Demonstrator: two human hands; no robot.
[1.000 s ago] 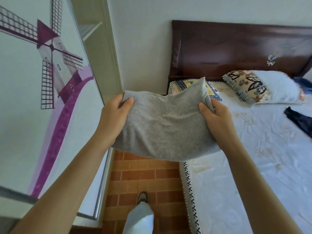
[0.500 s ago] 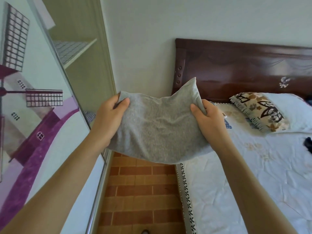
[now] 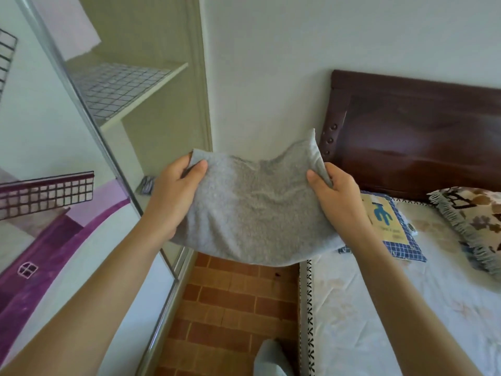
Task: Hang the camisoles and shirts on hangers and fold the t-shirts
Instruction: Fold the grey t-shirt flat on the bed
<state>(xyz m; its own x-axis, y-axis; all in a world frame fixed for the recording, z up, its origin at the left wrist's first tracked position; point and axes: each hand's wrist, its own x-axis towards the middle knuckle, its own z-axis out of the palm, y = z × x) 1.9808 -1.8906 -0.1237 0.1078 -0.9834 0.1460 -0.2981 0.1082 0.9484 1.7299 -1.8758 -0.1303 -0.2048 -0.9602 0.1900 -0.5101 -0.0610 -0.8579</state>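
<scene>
A folded grey t-shirt hangs in the air between my hands, above the gap between the wardrobe and the bed. My left hand grips its left edge, thumb on top and fingers underneath. My right hand pinches its right edge the same way. The cloth sags in the middle and one corner sticks up near the headboard.
An open wardrobe with a grid-lined shelf stands at the left, behind a sliding door with a windmill picture. The bed with a dark wooden headboard, a patterned pillow and a blue-checked cushion is at the right. Brick floor lies below.
The view has swung up and left toward the open wardrobe shelf. Both hands have kept their grip and carried the grey t-shirt along with it.
</scene>
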